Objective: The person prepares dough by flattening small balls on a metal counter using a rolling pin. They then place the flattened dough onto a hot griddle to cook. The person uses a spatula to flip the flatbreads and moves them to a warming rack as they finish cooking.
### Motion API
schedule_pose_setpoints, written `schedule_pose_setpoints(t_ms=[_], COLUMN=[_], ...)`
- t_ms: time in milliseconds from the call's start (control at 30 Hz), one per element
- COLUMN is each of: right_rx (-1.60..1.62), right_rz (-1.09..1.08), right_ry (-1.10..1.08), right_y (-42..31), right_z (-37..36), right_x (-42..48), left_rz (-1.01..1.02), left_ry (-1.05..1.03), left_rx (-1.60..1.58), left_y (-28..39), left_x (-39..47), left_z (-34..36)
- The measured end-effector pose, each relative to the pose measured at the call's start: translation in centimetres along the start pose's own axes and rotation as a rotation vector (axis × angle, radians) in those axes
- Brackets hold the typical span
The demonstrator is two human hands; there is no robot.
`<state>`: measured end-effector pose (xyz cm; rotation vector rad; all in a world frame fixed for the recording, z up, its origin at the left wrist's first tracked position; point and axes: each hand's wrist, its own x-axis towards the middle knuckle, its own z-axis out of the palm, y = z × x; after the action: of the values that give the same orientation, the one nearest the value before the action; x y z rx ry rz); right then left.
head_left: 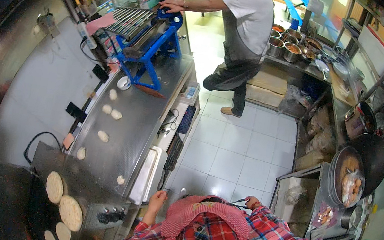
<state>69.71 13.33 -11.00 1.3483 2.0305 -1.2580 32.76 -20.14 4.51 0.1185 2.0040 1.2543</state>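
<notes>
My left hand (157, 201) is raised beside the steel counter, near a white tray (149, 173); its fingers are bent, and whether anything is between them is unclear. My right hand (251, 202) is out in front of my apron (208, 210), closed around a thin dark object (238, 202) that I cannot identify. To my left, several dough pieces (102, 136) lie scattered on the steel counter (130, 111). Nearer to me, round flatbreads (70, 212) rest on a dark griddle (39, 209) with control knobs (110, 216) at its side.
A co-worker (244, 35) in a dark apron stands ahead, one hand on a blue-framed machine (145, 62) at the counter's far end. Several steel pots (292, 52) of food line the back counter. A wok (370, 163) and bagged eggs (353, 187) are on the right.
</notes>
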Motion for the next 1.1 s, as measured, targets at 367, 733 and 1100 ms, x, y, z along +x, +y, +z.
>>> schedule_pose_setpoints(t_ms=[367, 733, 1100], right_rx=[0.094, -0.002, -0.057], right_rz=[0.134, 0.029, 0.081], right_ry=[-0.177, 0.148, -0.008], right_y=[-1.4, -24.0, -30.9], right_z=[-2.2, -11.6, -15.6], right_x=[6.5, 16.8, 23.7], left_rz=[0.207, -0.220, -0.355], left_ry=[0.307, 0.812, 1.050], left_rx=[0.758, 0.829, 0.811], left_y=[11.2, 12.3, 11.0], left_x=[12.7, 28.6, 31.6], left_z=[-6.0, -14.3, -14.1])
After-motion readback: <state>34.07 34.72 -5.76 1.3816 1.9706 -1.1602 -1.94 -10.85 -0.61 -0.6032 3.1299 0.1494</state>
